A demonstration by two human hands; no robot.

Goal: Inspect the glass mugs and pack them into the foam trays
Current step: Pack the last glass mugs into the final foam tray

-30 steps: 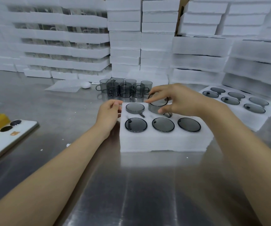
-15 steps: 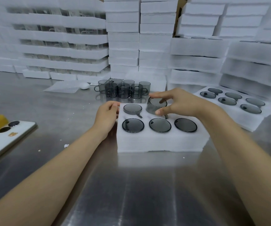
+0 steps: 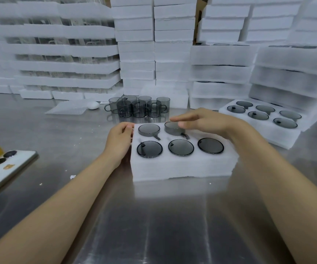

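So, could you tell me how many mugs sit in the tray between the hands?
5: back left, back middle under the right hand, and three in front. The hand hides the back right slot.

Your left fingers [image 3: 128,128] curl on the left edge of the foam tray [image 3: 182,166]. Your right fingers [image 3: 184,119] lie flat over the back-middle mug [image 3: 173,128]; four seated mugs [image 3: 180,147] sit left of and nearer you than them. Loose mugs [image 3: 138,107] stand beyond both fingertips. A filled tray [image 3: 291,138] lies to the right.
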